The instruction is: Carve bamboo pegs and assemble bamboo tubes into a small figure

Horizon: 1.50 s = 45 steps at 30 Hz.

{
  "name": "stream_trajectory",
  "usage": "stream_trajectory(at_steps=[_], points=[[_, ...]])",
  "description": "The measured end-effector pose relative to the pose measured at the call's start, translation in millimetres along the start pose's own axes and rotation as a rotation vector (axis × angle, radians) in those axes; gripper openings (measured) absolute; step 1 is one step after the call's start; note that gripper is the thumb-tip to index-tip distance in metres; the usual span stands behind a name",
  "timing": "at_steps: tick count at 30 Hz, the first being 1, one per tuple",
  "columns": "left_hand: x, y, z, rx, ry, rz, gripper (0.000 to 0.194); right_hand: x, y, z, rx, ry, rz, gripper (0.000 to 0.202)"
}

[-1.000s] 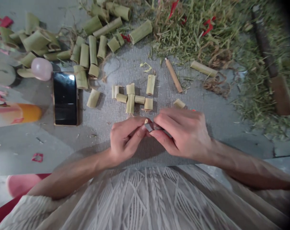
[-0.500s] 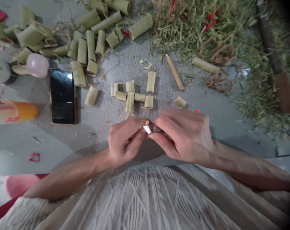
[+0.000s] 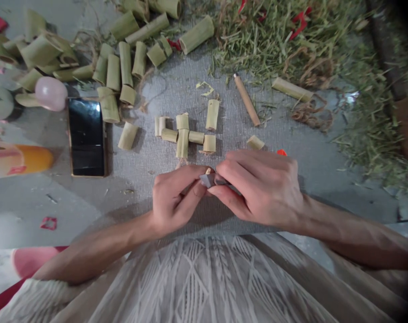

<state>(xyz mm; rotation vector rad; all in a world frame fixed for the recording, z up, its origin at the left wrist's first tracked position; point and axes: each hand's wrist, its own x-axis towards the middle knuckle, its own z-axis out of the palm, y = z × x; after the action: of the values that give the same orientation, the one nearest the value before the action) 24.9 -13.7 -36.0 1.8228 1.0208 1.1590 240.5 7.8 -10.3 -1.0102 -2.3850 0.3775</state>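
The person's left hand (image 3: 177, 197) was closed, pinching a small pale piece (image 3: 208, 171) between thumb and fingers, with only its tip showing. The right hand (image 3: 262, 188) gripped a short dark tool whose flat grey blade (image 3: 207, 180) lay right beside that tip, close to the left thumb. Both hands met just above the near part of the counter (image 3: 129, 175), below a cross-shaped group of bamboo segments (image 3: 182, 139).

It looked like fine trimming, best done with short, light strokes, the wrists steady and the fingertips of the two hands braced together. The left thumb seemed the part most at risk; keeping it behind the edge, and angling each stroke past it, would have been safer. A thin piece like this would probably split under a deep bite, so shallow passes, turning it a little between them, would have suited it better. How firmly it was held could not be told, since the fingers hid most of it.
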Motion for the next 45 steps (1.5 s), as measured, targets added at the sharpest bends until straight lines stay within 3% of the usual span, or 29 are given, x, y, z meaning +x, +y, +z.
stream_trajectory(at_steps=[9,20,33,45], points=[[0,0,2.6,-0.122,-0.004,-0.057,0.018,0,4,-1,0.064,-0.069,-0.014,0.032],[0,2,-2.3,-0.066,-0.017,-0.027,0.021,0,0,2,0.119,-0.063,0.027,0.039],[-7,8,0.2,-0.152,0.035,-0.122,0.017,-3,-7,7,-0.064,0.019,0.000,0.039],[-1,9,-0.6,-0.098,-0.011,-0.144,0.021,-3,1,1,0.075,-0.082,0.026,0.042]])
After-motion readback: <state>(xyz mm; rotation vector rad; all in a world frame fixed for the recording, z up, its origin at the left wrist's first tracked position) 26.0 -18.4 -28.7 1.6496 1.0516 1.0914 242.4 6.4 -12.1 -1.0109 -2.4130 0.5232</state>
